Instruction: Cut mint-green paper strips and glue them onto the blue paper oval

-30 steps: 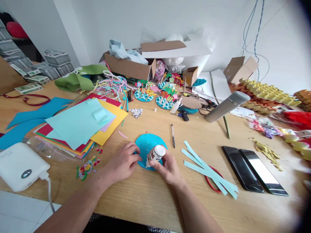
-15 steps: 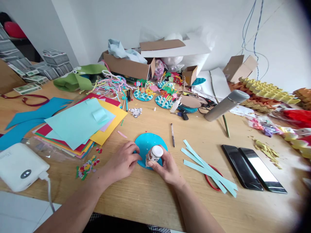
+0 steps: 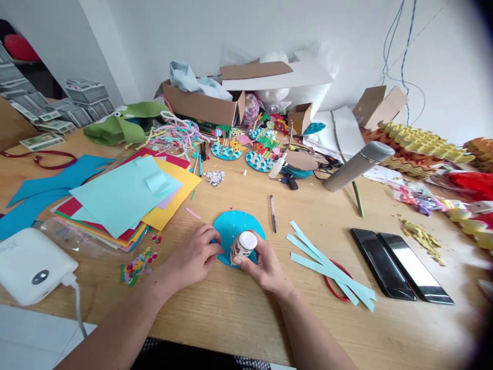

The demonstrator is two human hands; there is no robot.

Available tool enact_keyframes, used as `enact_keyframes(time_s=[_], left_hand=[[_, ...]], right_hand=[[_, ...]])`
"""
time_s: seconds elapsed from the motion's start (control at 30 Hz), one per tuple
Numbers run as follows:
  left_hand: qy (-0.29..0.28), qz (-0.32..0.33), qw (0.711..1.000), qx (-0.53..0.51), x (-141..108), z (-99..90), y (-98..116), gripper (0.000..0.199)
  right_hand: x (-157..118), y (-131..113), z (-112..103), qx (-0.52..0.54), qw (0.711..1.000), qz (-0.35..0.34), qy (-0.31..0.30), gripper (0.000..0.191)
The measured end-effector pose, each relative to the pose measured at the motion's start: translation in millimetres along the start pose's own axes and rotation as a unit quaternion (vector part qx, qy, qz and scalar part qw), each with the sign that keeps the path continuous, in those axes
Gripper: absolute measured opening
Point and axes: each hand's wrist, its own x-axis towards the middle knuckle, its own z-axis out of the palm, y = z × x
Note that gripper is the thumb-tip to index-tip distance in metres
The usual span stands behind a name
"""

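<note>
A round blue disc [image 3: 234,223] with small pale dots on it lies on the table in front of me. My left hand [image 3: 201,252] has its fingers curled at the disc's left edge, gripping it there. Over the right part of the disc, my right hand [image 3: 265,262] is wrapped round a small bottle of glue [image 3: 243,244] with a white end facing up toward me. The lower end of the bottle is hidden. Behind the disc lies a tiny red paper scrap [image 3: 231,208].
Pale green paper strips [image 3: 319,262] cross a red ring [image 3: 339,295] at right, near two phones [image 3: 383,263]. A pen [image 3: 273,213] lies behind the disc. At left are stacked coloured papers [image 3: 115,200], confetti pieces [image 3: 138,264] and a white power bank [image 3: 34,267]. A grey flask [image 3: 354,167] stands farther back.
The view has shifted very slightly. Both hands, the bottle and the disc stay in the same places.
</note>
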Motion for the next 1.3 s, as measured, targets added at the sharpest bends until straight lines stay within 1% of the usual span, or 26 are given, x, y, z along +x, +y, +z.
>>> enact_keyframes(time_s=[0.2, 0.27, 0.37, 0.47, 0.57, 0.67, 0.8, 0.93, 1.07, 1.2, 1.23, 1.3], left_hand=[[0.002, 0.001, 1.0, 0.001, 0, -0.5, 1, 0.026], [0.004, 0.0, 1.0, 0.001, 0, -0.6, 1, 0.026], [0.01, 0.005, 1.0, -0.004, 0, -0.2, 0, 0.027], [0.016, 0.009, 1.0, -0.012, 0, 0.6, -2, 0.029], [0.022, 0.01, 1.0, -0.018, 0, 1.4, -3, 0.03], [0.032, 0.014, 0.999, -0.021, 0, 2.1, -3, 0.029], [0.054, 0.006, 0.998, -0.015, -1, 3.1, -4, 0.029], [0.086, -0.021, 0.996, -0.011, -1, 4.1, -8, 0.034], [0.128, -0.063, 0.99, -0.01, -1, 5.8, -13, 0.038], [0.161, -0.094, 0.982, -0.012, -1, 7.5, -15, 0.037], [0.167, -0.1, 0.981, -0.018, 0, 7.3, -14, 0.036], [0.173, -0.114, 0.978, -0.029, 1, 6.0, -12, 0.032]], right_hand=[[1, 0, 0, 0.014, 1.0, 0.008, -0.003, 0.021], [1, -1, 0, 0.04, 0.999, 0.017, 0.004, 0.021], [1, -2, -3, 0.133, 0.989, 0.037, 0.052, 0.023], [2, -1, -9, 0.22, 0.968, 0.036, 0.115, 0.025], [6, -1, -16, 0.258, 0.95, 0.032, 0.172, 0.03], [9, -1, -22, 0.283, 0.934, 0.041, 0.212, 0.034], [12, 4, -30, 0.344, 0.9, 0.027, 0.265, 0.027], [13, 9, -40, 0.359, 0.878, 0.022, 0.317, 0.016], [13, 10, -50, 0.397, 0.861, 0.04, 0.315, 0.016], [12, 12, -50, 0.439, 0.835, 0.073, 0.322, 0.023], [12, 13, -49, 0.439, 0.835, 0.076, 0.323, 0.024], [12, 15, -46, 0.426, 0.844, 0.076, 0.317, 0.024]])
